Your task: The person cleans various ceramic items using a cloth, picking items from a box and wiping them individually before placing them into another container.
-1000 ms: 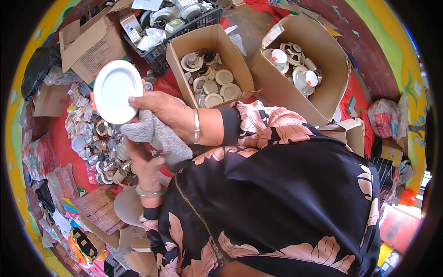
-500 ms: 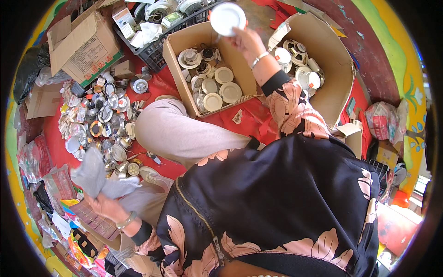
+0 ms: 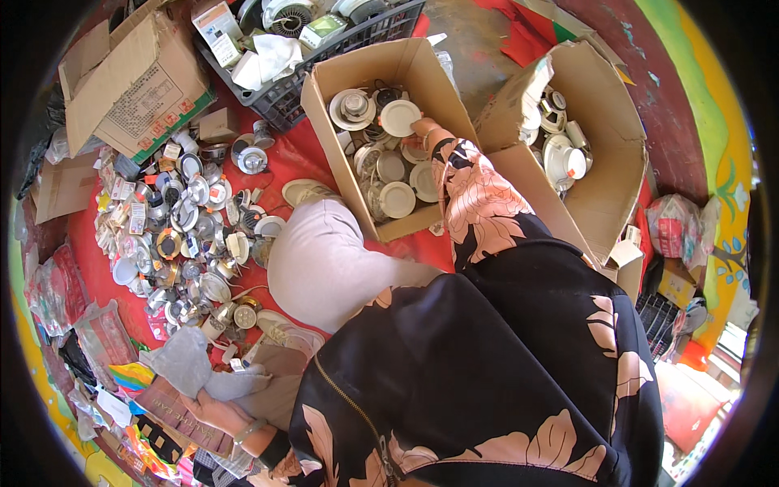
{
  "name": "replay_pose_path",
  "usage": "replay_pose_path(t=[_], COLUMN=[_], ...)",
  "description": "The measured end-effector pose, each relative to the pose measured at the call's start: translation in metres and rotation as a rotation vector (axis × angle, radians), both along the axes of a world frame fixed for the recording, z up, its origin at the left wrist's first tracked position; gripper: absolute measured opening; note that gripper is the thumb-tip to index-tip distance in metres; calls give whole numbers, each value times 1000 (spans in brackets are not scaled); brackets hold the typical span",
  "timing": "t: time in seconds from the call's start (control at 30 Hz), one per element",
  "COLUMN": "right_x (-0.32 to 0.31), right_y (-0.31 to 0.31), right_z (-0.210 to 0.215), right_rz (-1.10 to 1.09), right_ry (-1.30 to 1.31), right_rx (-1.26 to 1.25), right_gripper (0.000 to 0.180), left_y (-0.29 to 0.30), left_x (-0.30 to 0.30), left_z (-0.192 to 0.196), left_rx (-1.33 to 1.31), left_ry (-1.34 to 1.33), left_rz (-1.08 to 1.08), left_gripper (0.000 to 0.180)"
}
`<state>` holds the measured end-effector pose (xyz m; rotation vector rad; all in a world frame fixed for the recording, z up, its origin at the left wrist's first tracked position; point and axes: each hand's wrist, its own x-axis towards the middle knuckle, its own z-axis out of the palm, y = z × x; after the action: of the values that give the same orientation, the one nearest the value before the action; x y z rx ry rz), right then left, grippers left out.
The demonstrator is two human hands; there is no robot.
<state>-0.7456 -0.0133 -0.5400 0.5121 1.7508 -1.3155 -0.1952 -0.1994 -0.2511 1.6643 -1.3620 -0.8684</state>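
Note:
My right hand reaches down into the middle cardboard box, its fingers gripping the edge of a round white downlight. Below and around it in that box lie several other round white downlights; my sleeve hides part of the box's right side. Down at the lower left, my left hand is closed on a grey cloth. The cloth hangs loosely beside my leg, over the edge of the heap of lamps.
Mixed lamp parts are heaped on a red floor sheet at left. A black plastic crate stands at the back, a tilted carton back left. Another open box of downlights is at right. My bent knee lies between.
My right hand has lowered the white downlight from above the boxes into the middle box. My left hand with the grey cloth has moved slightly down and right in view.

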Motion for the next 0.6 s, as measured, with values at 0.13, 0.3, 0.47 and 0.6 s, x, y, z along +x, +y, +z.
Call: replay_pose_path(t=[0.13,0.3,0.47,0.6], right_x=[-14,-34,-33,-41], right_y=[-3,-6,-19,2], right_z=[-38,-75,-71,-76], right_rz=[-116,-185,-198,-3], right_ry=[31,31,30,-100], right_rx=[52,105,77,120], right_gripper=[23,23,20,17], left_y=[-4,-14,-16,-16], left_x=[-9,-5,-4,-7], left_z=[-2,-10,-14,-14], left_rx=[29,51,67,74], left_ry=[-26,-70,-110,-70], left_rz=[-19,-57,-88,-91], left_gripper=[28,28,29,29])
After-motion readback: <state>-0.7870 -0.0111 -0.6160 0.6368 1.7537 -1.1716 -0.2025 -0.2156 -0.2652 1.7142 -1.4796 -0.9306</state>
